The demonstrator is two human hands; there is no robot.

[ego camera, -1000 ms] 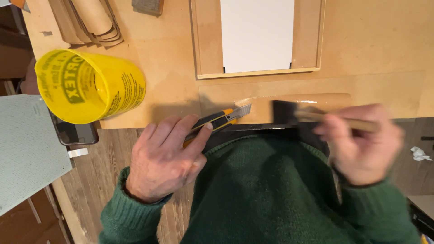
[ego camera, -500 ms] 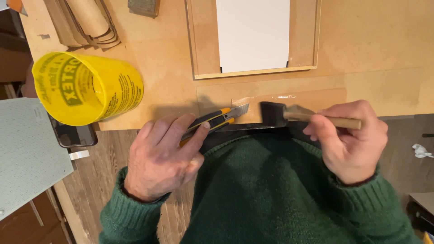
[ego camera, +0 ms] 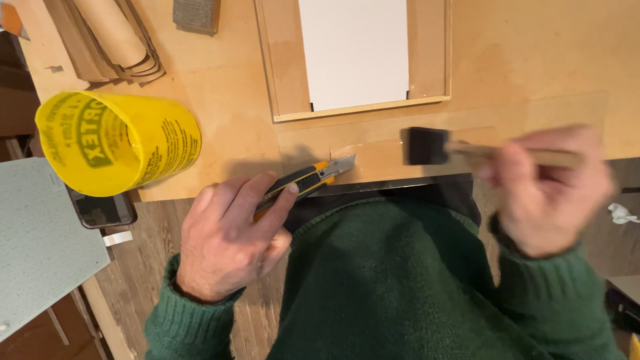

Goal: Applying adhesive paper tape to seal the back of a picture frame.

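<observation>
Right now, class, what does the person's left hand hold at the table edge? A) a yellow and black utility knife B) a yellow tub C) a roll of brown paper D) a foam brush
A: the left hand grips a yellow and black utility knife, blade out over the board; the foam brush is in the right hand.

Left hand [ego camera: 227, 243] around a yellow-black utility knife [ego camera: 308, 181] — right hand [ego camera: 543, 193], blurred, gripping a foam brush [ego camera: 427, 146] over the workbench [ego camera: 533, 67].

Left hand [ego camera: 230, 237] lies palm down, knuckles up, fingers curled closed, forefinger stretched toward two o'clock; right hand [ego camera: 543, 193] is blurred, fist closed, thumb side toward nine o'clock; both forearms green-sleeved.
</observation>
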